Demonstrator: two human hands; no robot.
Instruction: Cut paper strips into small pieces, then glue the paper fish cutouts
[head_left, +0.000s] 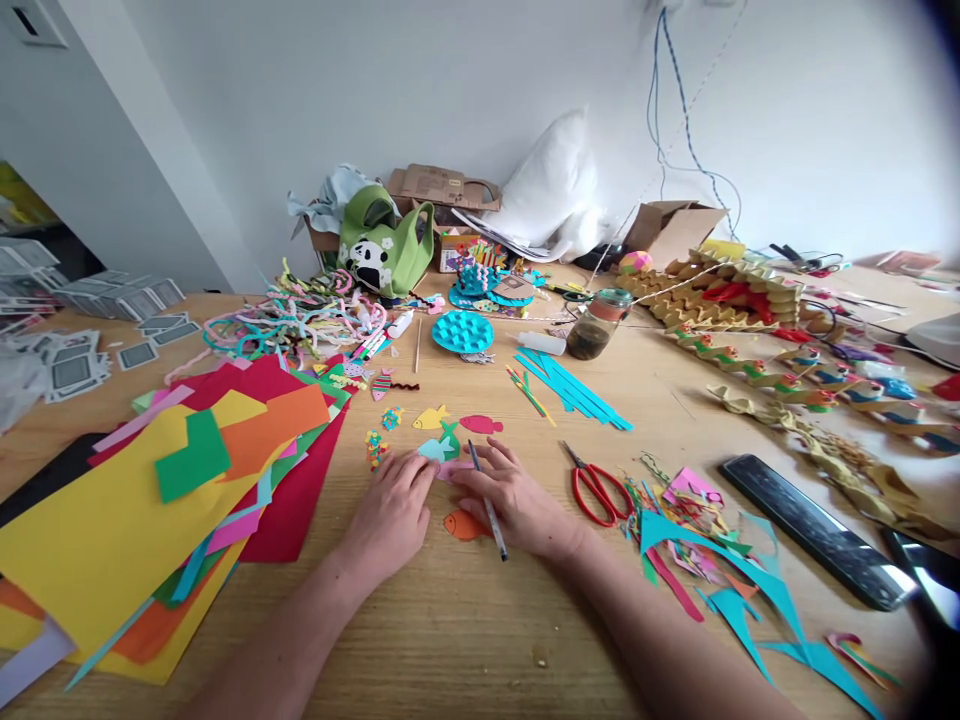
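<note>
My left hand [394, 505] rests on the table with its fingers drawn together, the tips on a light blue paper fish [433, 449]. In my right hand [517, 500] lies a pen [489, 505], slanting across the fingers. Its fingertips touch a lilac paper piece [451, 468] between the hands. A green paper fish [450, 437] sits just beyond, partly covered. Around the hands lie a yellow paper fish [431, 417], a crimson paper fish [481, 425] and an orange paper fish [466, 525], the last partly hidden by my right hand.
Coloured paper sheets [112, 510] are piled at left. Red-handled scissors [596, 488], blue paper scraps [720, 545] and a phone [814, 530] lie at right. Farther back are blue strips [574, 385], a glass jar [598, 325], a blue scalloped disc [463, 331] and pipe cleaners [300, 320].
</note>
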